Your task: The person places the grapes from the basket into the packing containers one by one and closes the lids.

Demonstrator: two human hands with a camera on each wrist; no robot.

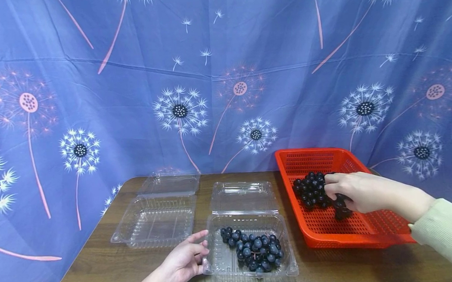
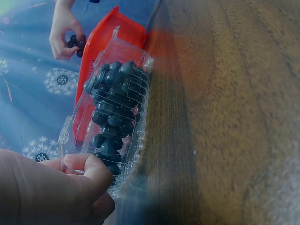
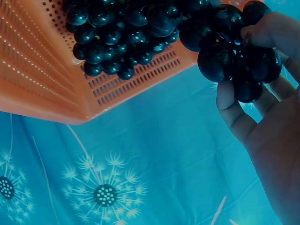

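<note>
My right hand [image 1: 355,191] grips a small bunch of dark grapes [image 3: 229,58] by its stem, over the red basket. More dark grapes [image 1: 310,192] lie inside the red basket [image 1: 305,235], left of that hand. At front centre stands a clear plastic clamshell container [image 1: 221,262], its lid folded back, with a bunch of dark grapes [image 1: 257,247] inside. My left hand [image 1: 182,258] holds this container by its left edge, thumb and fingers bent at the rim in the left wrist view.
A second clear clamshell container [image 1: 157,218] stands open at the left of the wooden table [image 1: 97,252], with no grapes in it. A blue dandelion-print cloth [image 1: 216,115] hangs behind the table. The basket's raised rim borders the right side.
</note>
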